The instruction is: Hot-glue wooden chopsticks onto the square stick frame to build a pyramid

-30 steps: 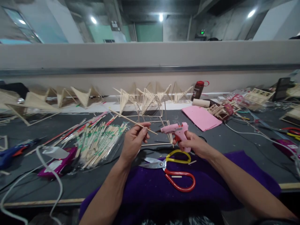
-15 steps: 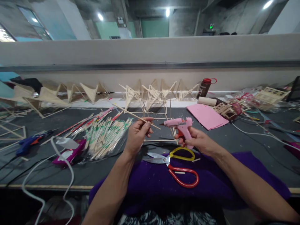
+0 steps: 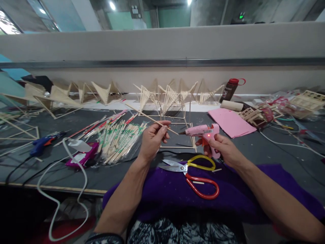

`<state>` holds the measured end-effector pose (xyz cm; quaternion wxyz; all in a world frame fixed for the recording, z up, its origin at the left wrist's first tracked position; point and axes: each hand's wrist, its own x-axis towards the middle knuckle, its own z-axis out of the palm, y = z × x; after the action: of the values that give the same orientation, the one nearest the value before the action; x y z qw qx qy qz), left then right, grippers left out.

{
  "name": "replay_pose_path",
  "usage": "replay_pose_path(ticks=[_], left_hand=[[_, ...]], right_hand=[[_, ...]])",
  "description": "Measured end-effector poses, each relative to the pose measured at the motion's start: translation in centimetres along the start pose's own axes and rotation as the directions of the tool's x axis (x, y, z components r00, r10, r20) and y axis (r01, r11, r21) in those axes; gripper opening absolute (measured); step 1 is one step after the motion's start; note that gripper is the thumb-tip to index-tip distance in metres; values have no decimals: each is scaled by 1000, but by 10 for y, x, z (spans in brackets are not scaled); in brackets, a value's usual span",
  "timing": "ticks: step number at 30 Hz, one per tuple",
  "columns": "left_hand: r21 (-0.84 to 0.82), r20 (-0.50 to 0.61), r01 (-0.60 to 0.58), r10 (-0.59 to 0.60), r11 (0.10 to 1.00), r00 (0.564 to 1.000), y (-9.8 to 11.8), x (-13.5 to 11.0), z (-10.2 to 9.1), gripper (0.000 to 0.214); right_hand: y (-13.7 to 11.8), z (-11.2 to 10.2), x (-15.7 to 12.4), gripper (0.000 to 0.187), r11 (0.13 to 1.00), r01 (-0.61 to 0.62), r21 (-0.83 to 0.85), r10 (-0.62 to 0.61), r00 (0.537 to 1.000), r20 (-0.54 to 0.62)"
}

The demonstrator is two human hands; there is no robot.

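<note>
Between the fingers of my left hand [image 3: 155, 137] is a thin wooden stick [image 3: 142, 113], slanting down to the right. My right hand [image 3: 219, 145] is wrapped round the grip of a pink hot glue gun [image 3: 199, 130], whose small red light glows. The nozzle points left and sits at the stick's lower right end; whether they touch is hard to tell. Behind both hands stands a frame of wooden sticks [image 3: 175, 147] on the dark table. Below them, scissors [image 3: 177, 166] with one yellow and one red handle lie spread on a purple cloth [image 3: 162, 193].
Left are bagged wooden sticks [image 3: 122, 142], a purple power strip [image 3: 85, 157] with a white cable, and a blue glue gun [image 3: 42, 145]. Stick models [image 3: 170, 98] line the back. Pink sheets [image 3: 231, 122], a bottle [image 3: 230, 89] and wooden pieces [image 3: 251, 117] lie right.
The camera view has shifted, so the scene sits slightly lower on the left and further right. The glue gun's nozzle stays by the stick's end, and its red light now shows.
</note>
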<state>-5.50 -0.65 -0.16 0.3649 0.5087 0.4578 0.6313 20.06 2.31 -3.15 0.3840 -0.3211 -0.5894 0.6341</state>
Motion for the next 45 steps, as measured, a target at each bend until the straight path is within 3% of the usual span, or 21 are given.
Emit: replay_pose_path(ticks=[12, 28, 45], left_hand=[[57, 15, -7, 7, 998, 1000, -1, -1, 0, 27], [70, 26, -2, 0, 998, 1000, -2, 0, 0, 27], [77, 41, -6, 3, 997, 999, -3, 0, 0, 26]], right_hand=[[-1, 3, 1, 45, 984, -9, -178, -4, 997, -71], [10, -3, 3, 35, 985, 88, -149, -93, 995, -28], [5, 1, 0, 39, 973, 58, -224, -70, 997, -44]])
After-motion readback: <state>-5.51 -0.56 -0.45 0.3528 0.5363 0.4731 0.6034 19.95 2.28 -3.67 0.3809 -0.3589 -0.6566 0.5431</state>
